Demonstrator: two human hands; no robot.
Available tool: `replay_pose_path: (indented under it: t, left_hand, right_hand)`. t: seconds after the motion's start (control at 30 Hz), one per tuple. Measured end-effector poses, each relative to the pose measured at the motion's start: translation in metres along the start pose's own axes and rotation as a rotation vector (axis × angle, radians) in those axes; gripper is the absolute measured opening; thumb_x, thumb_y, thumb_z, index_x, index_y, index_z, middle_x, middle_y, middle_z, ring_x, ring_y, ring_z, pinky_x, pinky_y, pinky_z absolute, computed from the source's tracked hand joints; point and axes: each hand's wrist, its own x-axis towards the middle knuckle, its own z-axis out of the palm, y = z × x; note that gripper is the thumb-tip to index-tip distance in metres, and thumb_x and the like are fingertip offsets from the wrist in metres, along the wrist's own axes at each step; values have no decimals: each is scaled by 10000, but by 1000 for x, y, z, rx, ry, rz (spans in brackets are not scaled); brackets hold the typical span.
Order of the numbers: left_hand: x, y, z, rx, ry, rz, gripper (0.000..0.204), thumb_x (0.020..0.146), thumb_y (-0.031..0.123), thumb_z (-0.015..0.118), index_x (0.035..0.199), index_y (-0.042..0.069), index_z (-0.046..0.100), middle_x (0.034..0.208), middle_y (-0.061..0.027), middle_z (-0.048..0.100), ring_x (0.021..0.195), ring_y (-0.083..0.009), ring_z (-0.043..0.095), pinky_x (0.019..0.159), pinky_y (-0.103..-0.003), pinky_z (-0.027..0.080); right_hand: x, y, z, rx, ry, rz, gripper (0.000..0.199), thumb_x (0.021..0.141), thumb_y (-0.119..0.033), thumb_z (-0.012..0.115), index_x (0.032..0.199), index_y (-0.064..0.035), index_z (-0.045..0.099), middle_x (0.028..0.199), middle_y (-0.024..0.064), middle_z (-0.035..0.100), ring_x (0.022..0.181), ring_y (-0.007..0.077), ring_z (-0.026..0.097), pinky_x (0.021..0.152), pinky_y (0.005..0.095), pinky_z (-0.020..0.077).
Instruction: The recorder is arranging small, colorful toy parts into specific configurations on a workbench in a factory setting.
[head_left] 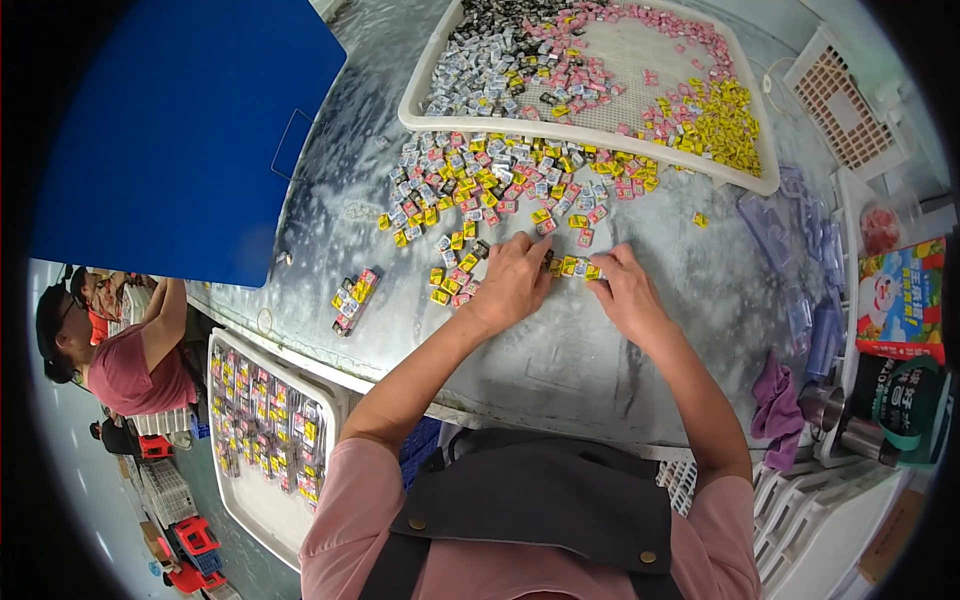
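Note:
My left hand (515, 280) and my right hand (628, 292) are at the two ends of a short row of small printed blocks (575, 267), yellow and white. Their fingers close in on the row from both sides, low over the grey tabletop (560, 365). What the blocks contain cannot be made out. Just beyond my hands, loose blocks (470, 185) in yellow, pink, white and black spread in a heap. A few more (452, 285) lie close to the left of my left hand. To the far left sits a neatly stacked bundle of blocks (355, 300).
A large white tray (590, 135) of colour-sorted blocks stands at the back. Packed bundles fill part of another white tray (265, 510) at lower left. A blue board (180, 140) covers the upper left. Clear plastic cases (775, 235) and a purple cloth (775, 410) lie right. Another person (140, 350) works at left.

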Motion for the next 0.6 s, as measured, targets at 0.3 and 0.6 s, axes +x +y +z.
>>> replay_pose_path:
  t: [0.3,0.6]
  left_hand:
    - [2,-7,3,-49,-26,85,429,820,96,736,1230,18,632,1076,-160,561,1006,-319,577,892,-422,420]
    - [22,-8,2,-55,-35,66,309,838,109,729,1131,28,669,1071,-159,586,973,-324,597,843,-434,462]
  right_hand:
    - [12,-14,-5,-93,-54,16,373,859,-123,736,1214,-65,636,1124,133,554,963,354,642,828,458,537]
    - [20,-8,-19,-58,-142,9,314,872,-152,737,1161,-60,657,1116,121,566,907,327,657,790,438,541]
